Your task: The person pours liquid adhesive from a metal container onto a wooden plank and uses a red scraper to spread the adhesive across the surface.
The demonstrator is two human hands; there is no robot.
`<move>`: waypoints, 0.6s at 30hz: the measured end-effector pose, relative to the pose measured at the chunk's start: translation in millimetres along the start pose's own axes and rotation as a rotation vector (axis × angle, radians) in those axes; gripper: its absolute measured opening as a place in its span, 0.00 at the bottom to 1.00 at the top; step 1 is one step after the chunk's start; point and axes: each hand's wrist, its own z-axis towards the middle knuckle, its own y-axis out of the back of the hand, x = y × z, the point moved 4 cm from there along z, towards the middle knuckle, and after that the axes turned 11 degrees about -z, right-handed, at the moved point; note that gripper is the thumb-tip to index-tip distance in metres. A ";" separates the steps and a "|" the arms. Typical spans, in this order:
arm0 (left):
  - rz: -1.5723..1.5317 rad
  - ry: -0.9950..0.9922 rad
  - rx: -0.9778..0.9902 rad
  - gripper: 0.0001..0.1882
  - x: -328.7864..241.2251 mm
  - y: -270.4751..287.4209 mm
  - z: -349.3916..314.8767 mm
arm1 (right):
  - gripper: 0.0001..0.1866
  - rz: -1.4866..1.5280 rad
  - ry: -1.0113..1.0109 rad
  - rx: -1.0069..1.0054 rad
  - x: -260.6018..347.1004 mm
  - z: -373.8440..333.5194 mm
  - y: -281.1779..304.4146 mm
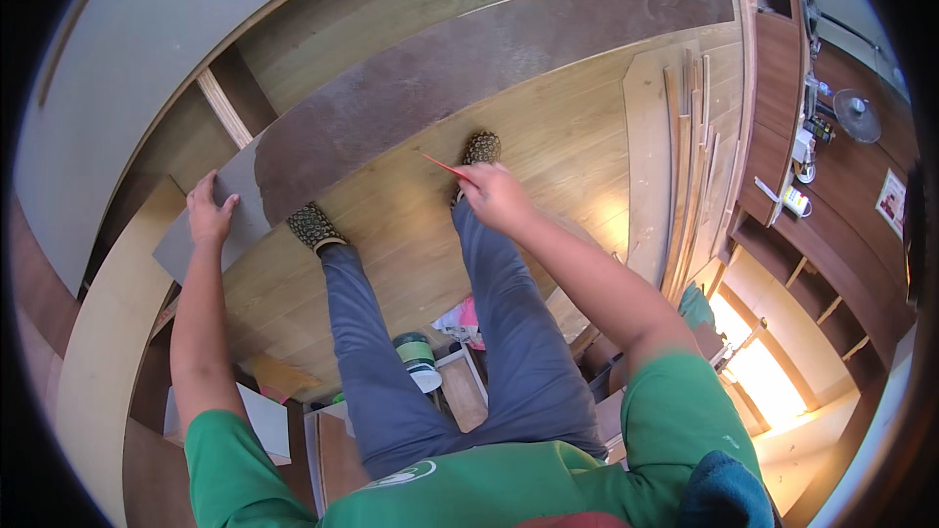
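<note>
A long curved board [421,68] stretches across in front of me, dark brown over most of its face, with a plain grey end [245,186] at the left. On that grey end rests my left hand [208,213], its thumb and fingers apart. My right hand [494,198] is closed round a thin red-handled tool [445,166]; its slim shaft points left toward the board and ends in a small tan tip, too small to name. The tip is near the board's front edge, and I cannot tell whether they touch.
My patterned shoes [315,227] are on the wood-look floor [567,127]. Several narrow wood strips [690,156] lie at the right. Behind the board stands a pale panel frame [223,103]. A green-and-white tub [418,360] sits between my legs; brown cabinets [773,88] line the right.
</note>
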 end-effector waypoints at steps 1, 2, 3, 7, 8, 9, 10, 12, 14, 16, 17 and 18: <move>-0.004 -0.003 -0.008 0.35 2.8 0.0 2.1 | 0.15 0.119 -0.060 0.001 -4.2 -13.4 0.2; -0.007 -0.005 -0.016 0.33 6.9 -2.7 3.8 | 0.15 0.239 -0.119 0.004 -12.0 -28.1 -0.7; -0.015 -0.015 -0.026 0.30 7.5 -5.1 6.1 | 0.15 0.355 -0.182 0.001 -21.3 -43.8 -0.9; 0.078 -0.025 -0.111 0.22 -2.7 2.2 12.8 | 0.16 0.462 -0.360 0.059 -50.5 -98.1 -9.5; 0.099 -0.015 -0.117 0.20 -10.3 6.7 11.2 | 0.16 0.496 -0.386 0.052 -57.6 -108.7 -14.0; 0.123 -0.003 -0.124 0.18 -15.7 10.3 8.0 | 0.16 0.532 -0.409 0.047 -63.0 -117.5 -19.5; 0.120 0.000 -0.116 0.18 -18.4 11.0 7.6 | 0.16 0.539 -0.402 0.038 -66.4 -123.2 -23.2; 0.114 0.005 -0.099 0.17 -18.9 10.6 10.4 | 0.16 0.554 -0.387 0.021 -72.1 -129.9 -28.3; 0.061 -0.003 -0.085 0.16 -17.1 2.5 11.1 | 0.15 0.532 -0.364 0.043 -61.0 -127.3 -12.7; 0.020 -0.017 -0.067 0.16 -29.2 -8.8 13.4 | 0.15 0.477 -0.316 0.058 -58.2 -124.4 -5.5; 0.009 -0.023 -0.058 0.16 -35.4 -15.7 13.8 | 0.16 0.528 -0.309 0.028 -62.6 -125.9 -13.3; -0.003 -0.031 -0.050 0.17 -46.2 -21.3 15.4 | 0.16 0.539 -0.320 0.029 -63.7 -125.2 -11.1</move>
